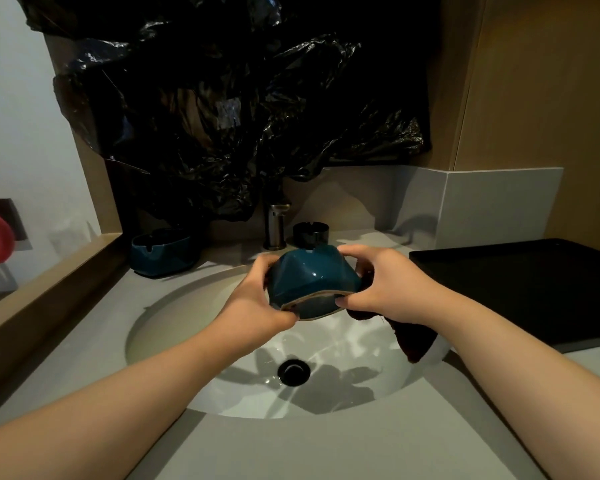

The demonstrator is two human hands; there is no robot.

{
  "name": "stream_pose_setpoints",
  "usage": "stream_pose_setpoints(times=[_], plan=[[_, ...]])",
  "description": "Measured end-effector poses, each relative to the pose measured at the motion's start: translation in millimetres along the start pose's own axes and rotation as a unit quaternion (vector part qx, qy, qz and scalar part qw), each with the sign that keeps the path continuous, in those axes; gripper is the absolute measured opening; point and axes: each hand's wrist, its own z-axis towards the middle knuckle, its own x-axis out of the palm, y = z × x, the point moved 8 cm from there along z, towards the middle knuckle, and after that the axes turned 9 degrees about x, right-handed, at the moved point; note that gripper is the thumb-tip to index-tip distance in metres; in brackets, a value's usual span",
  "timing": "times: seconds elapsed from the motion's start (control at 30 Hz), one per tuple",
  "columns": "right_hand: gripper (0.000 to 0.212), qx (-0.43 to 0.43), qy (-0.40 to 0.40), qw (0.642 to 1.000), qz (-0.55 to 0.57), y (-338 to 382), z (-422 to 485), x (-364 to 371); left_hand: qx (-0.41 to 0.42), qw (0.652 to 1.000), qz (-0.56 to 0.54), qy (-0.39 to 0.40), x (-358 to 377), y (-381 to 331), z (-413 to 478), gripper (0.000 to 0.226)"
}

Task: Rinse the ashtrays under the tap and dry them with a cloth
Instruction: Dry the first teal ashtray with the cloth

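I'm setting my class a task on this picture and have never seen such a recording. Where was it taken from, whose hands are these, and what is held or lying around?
There is no machine: one camera worn on a person's head looks down at their hands. The left hand and right hand grip a teal glazed ceramic ashtray, tilted base toward the camera, above the white oval sink. The right hand also holds a hanging dark brown cloth. On the grey counter stand a second teal ashtray, a round black ashtray, a metal tap and a flat black tray.
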Motion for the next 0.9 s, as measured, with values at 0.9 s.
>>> stream_pose_setpoints(times=[0.9], plan=[[0.013, 0.023, -0.196, 0.963, 0.183, 10.6, -8.6, -28.8, 0.026, 0.969, 0.246, 0.005, -0.7, -11.7, -2.9, 0.061]])
